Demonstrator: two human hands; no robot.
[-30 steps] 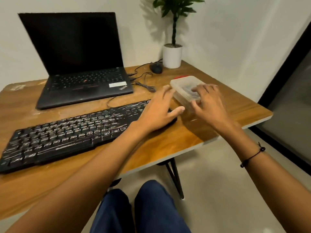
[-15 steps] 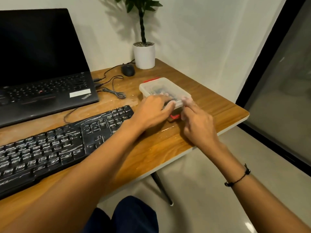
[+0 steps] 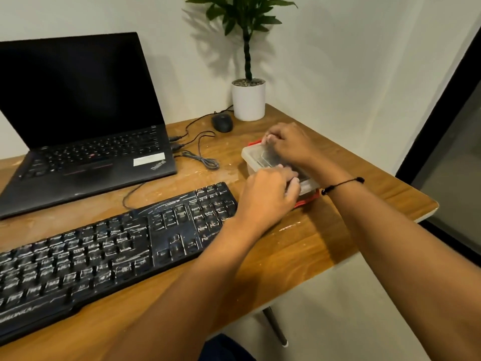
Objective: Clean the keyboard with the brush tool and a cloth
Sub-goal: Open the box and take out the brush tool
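Head view: left hand [image 3: 265,196] curls its fingers over the near edge of a clear plastic box [image 3: 256,158] with red clips; right hand [image 3: 289,144] grips the far edge, fingers bent; box sits on the desk [image 3: 299,251] just beside the dusty black keyboard [image 3: 104,251].

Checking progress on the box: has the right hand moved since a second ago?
Yes. The right hand has shifted from the plastic box's near end to its far end, toward the plant pot.

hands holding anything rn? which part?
Both grip the clear plastic box: the left hand curls over its near end, by the red latch; the right hand over its far end.
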